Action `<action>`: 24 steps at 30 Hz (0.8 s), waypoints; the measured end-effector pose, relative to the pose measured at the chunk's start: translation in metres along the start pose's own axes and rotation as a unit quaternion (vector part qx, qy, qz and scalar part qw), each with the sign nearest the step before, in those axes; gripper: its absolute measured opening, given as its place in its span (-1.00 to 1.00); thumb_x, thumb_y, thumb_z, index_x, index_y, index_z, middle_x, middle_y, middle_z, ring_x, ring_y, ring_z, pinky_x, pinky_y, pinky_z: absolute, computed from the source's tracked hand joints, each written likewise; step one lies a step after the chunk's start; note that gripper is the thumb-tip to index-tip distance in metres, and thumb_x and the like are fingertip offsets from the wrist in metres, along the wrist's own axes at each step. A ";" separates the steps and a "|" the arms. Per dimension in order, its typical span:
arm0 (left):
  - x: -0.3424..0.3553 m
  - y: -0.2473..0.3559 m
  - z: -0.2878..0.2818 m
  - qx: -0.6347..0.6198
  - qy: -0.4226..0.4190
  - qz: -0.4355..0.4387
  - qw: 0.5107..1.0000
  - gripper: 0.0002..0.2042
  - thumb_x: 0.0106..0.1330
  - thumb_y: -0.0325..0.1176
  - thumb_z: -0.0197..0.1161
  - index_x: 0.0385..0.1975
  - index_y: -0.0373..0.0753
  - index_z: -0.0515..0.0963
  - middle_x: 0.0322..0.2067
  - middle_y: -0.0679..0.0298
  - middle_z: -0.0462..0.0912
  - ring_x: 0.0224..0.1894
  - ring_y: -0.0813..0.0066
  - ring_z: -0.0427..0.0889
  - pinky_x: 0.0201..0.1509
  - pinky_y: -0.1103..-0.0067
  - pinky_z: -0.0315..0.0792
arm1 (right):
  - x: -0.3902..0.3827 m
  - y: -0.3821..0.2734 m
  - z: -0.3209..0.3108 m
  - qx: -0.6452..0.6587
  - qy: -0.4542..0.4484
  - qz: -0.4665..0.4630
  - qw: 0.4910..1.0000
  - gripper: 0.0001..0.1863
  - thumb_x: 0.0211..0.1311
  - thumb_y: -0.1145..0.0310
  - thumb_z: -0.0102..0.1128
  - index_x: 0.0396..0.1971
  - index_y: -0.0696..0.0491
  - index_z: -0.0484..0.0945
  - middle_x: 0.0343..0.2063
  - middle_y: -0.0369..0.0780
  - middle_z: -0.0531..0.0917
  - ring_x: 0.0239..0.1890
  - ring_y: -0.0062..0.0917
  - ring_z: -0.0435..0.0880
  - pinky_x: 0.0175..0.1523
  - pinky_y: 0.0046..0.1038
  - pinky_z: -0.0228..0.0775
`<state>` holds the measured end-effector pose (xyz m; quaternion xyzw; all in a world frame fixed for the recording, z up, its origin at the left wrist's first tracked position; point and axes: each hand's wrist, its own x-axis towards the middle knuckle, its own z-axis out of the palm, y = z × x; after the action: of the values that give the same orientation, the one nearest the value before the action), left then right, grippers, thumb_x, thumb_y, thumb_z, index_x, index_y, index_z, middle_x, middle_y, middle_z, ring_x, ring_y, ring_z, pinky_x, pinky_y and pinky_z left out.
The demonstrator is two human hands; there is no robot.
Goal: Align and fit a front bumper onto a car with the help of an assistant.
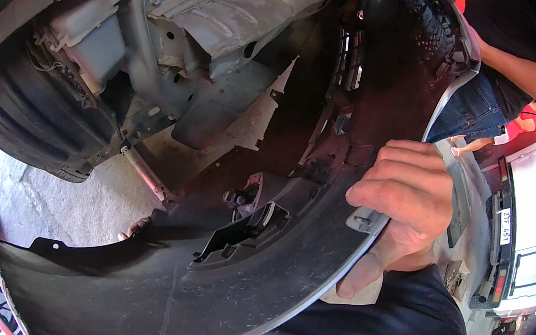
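Note:
A dark bumper cover [256, 266], its hollow inner side facing up, curves from the lower left to the upper right. My right hand [412, 192] is closed over its near rim, fingers on the inside and thumb lower down along the outer edge. By the cover's far edge a small skin-coloured patch [135, 227] shows; it may be fingertips of my left hand, but the rest is hidden behind the cover. Beyond stands a vehicle's stripped front end, with a bare metal beam [239, 20] and a black wheel-arch liner [33, 118].
A co-worker in a black shirt and jeans [472, 112] stands at the cover's far right end, one arm [514, 67] reaching toward it. Above the concrete floor [104, 197] a thin rod [147, 173] slants down from the vehicle. A white vehicle [532, 220] is parked at right.

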<state>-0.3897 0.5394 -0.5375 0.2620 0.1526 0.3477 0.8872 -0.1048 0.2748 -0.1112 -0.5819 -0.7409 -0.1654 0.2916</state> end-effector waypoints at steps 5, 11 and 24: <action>0.002 -0.004 -0.006 -0.004 -0.006 -0.010 1.000 -0.30 0.69 0.22 -0.26 0.09 -0.38 0.58 -0.01 0.01 0.66 0.00 0.18 0.59 0.32 0.25 0.41 | -0.002 0.000 -0.010 0.003 0.021 0.005 1.000 -0.02 -0.38 -0.57 0.58 -0.51 0.23 0.62 -0.71 -0.25 0.56 -0.73 -0.47 0.52 -0.59 -0.47 0.25; 0.013 -0.002 -0.009 -0.009 -0.023 -0.016 1.000 -0.31 0.69 0.22 -0.25 0.08 -0.37 0.59 -0.02 0.02 0.66 0.00 0.19 0.59 0.31 0.25 0.41 | -0.004 0.002 -0.005 -0.013 0.018 0.019 1.000 -0.04 -0.40 -0.57 0.58 -0.54 0.20 0.63 -0.71 -0.25 0.56 -0.74 -0.48 0.50 -0.59 -0.48 0.25; 0.015 0.005 -0.030 -0.007 -0.036 -0.040 0.998 -0.32 0.69 0.21 -0.23 0.04 -0.36 0.59 -0.05 0.03 0.66 -0.02 0.20 0.58 0.29 0.25 0.43 | 0.004 0.003 -0.009 0.030 0.066 0.003 0.997 -0.17 -0.54 -0.31 0.77 -0.51 0.13 0.60 -0.69 -0.31 0.51 -0.71 -0.46 0.50 -0.60 -0.47 0.24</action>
<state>-0.3958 0.5642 -0.5606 0.2622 0.1283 0.3027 0.9073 -0.1000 0.2739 -0.1023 -0.5630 -0.7230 -0.1805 0.3574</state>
